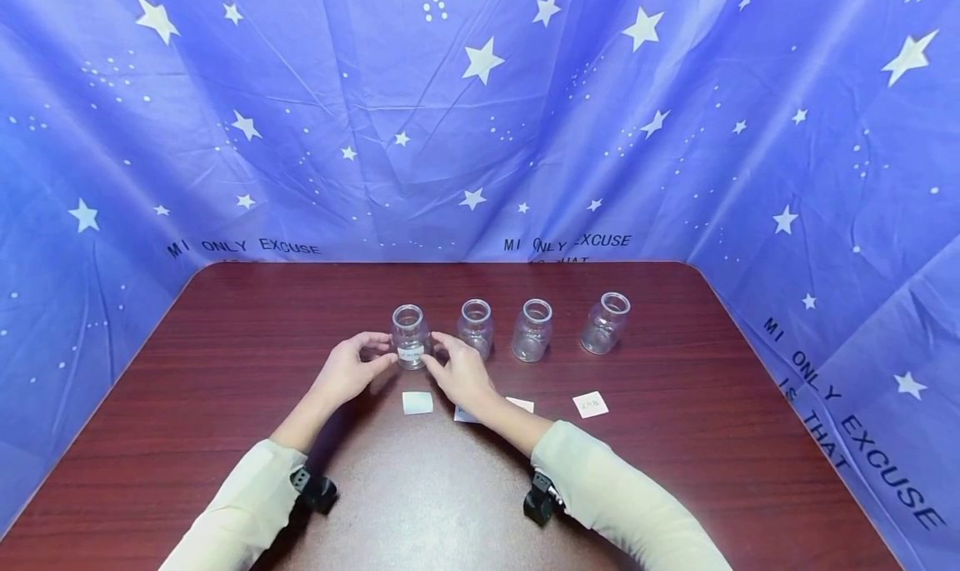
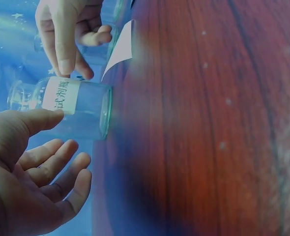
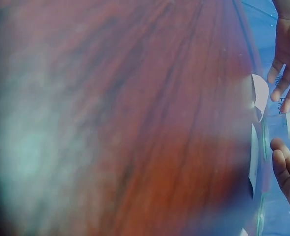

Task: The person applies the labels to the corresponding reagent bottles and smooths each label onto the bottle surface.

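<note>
The scene holds one worktop (image 1: 637, 488), four glass jars (image 1: 532, 338), one label (image 1: 411, 354) on the leftmost jar (image 1: 408, 331), four loose paper slips (image 1: 591, 404) nearer, one left hand (image 1: 354, 369), one right hand (image 1: 463, 376) and two black wrist-worn devices (image 1: 318, 492).

Labelled glass jar (image 1: 409, 334) — upright.

Curtained-off booth-like workspace: blue star-print cloth (image 1: 412, 79) around 3 sides of reddish wood-grain table (image 1: 187, 404).

Twelve o'clock: blue curtain (image 1: 375, 79), white stars (image 1: 483, 61) (black lettering (image 1: 870, 421) too). Six: reddish-brown, dark-grained table (image 1: 420, 513). Jar (image 2: 88, 110) colourless, label (image 2: 61, 93) white.
</note>
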Demonstrator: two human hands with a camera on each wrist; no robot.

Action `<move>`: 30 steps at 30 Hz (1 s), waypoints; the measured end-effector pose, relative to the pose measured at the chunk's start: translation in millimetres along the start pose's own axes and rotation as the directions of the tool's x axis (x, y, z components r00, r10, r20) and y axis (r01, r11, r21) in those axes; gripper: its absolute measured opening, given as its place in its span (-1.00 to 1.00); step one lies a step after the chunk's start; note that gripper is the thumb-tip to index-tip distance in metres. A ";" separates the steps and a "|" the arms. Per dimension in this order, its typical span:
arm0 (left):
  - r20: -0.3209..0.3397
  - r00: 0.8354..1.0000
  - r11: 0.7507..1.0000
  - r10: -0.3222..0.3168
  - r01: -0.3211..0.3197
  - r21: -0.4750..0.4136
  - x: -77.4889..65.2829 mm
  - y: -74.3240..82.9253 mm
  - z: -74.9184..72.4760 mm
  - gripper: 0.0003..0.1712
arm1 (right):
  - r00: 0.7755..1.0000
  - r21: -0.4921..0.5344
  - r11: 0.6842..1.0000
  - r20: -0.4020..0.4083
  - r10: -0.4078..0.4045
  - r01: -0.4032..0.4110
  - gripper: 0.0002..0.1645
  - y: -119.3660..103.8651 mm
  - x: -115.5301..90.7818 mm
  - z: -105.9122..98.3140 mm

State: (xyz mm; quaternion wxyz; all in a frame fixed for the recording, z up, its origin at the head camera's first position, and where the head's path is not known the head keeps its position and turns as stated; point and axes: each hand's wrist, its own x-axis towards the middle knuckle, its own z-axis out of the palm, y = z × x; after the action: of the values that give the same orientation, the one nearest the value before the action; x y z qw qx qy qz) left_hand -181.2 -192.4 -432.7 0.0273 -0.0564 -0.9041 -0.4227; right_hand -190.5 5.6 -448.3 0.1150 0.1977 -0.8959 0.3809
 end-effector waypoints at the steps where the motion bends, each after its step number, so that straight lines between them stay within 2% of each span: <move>1: -0.006 1.000 1.000 0.000 0.000 0.014 -1.2 0.8 -1.4 -0.61 | 1.000 0.001 1.000 0.011 0.001 -0.001 -0.54 -0.1 -0.5 -1.9; 9: -0.002 0.999 0.993 -0.051 0.051 0.110 -10.8 10.7 -7.4 -0.70 | 0.997 -0.035 0.999 0.071 0.018 -0.015 -0.78 0.8 -6.6 -18.8; 12: 0.013 0.999 0.993 -0.039 0.037 0.115 -14.3 16.3 -5.4 -0.73 | 0.997 -0.038 0.999 0.073 -0.006 0.009 -0.85 3.1 -10.2 -24.7; 17: 0.058 0.998 0.995 0.010 -0.015 0.099 -19.4 28.6 0.1 -0.78 | 0.995 -0.052 0.998 0.094 -0.034 0.039 -0.90 6.9 -17.0 -35.8; 20: 0.101 0.993 0.993 0.059 -0.069 0.093 -21.8 35.5 5.4 -0.77 | 0.991 -0.047 0.998 0.129 -0.034 0.040 -0.92 10.0 -21.3 -42.3; 27: 0.195 0.972 0.978 0.133 -0.160 0.134 -25.8 52.6 19.6 -0.77 | 0.971 -0.078 0.993 0.228 -0.068 0.088 -0.88 21.4 -32.1 -55.3; 30: 0.220 0.956 0.961 0.192 -0.229 0.156 -26.1 57.7 28.2 -0.77 | 0.964 -0.103 0.987 0.250 -0.093 0.122 -0.85 24.7 -36.4 -61.2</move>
State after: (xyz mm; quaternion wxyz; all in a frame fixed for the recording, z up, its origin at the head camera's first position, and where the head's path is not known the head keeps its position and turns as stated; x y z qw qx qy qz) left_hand -148.1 -136.2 -409.4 -0.0151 -0.1927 -0.9253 -0.3262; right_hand -165.4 75.5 -435.2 0.0359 0.2841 -0.9120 0.2936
